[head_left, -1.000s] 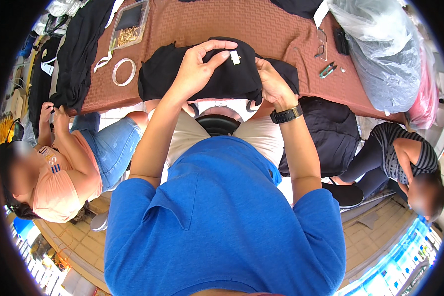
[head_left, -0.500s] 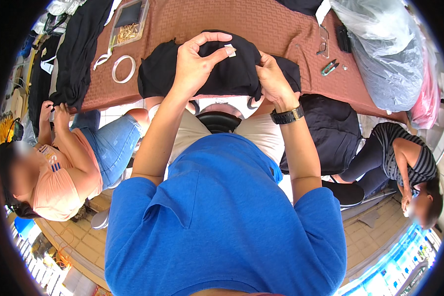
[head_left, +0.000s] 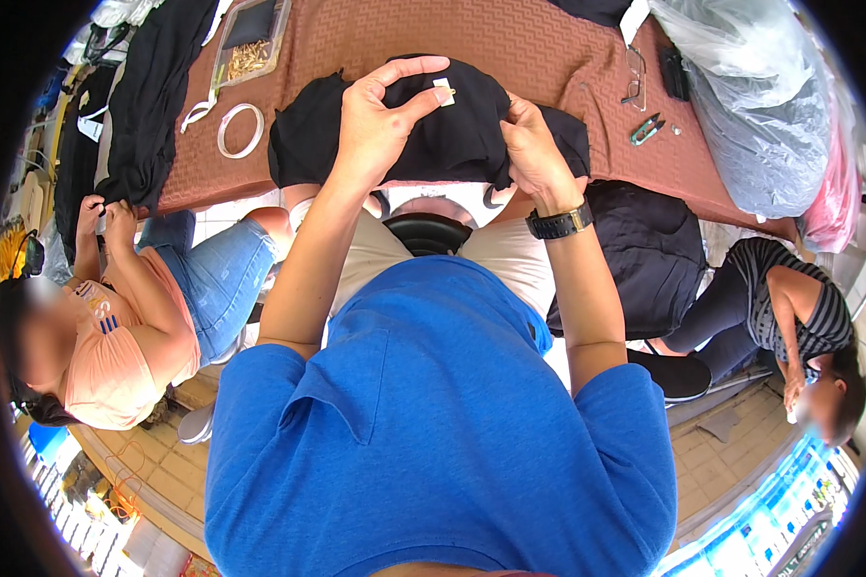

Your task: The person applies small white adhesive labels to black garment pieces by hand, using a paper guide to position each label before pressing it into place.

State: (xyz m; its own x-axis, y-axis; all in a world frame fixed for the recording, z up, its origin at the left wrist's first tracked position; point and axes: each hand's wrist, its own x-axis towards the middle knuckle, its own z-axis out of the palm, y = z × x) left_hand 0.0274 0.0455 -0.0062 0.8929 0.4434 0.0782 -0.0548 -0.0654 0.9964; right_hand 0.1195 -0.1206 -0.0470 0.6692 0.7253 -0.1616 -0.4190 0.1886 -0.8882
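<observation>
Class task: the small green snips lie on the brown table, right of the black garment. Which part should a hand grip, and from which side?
Grip the green snips across the closed handle end, coming from above: they lie flat on the brown table with bare cloth around them.

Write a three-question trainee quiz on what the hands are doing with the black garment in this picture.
1. True or false: both hands grip the black garment.
2. Which hand's fingers pinch the small white tag? A. left hand B. right hand
3. What lies on the brown table just left of the garment?

Key: 1. true. 2. A. 3. A white tape ring.
</observation>
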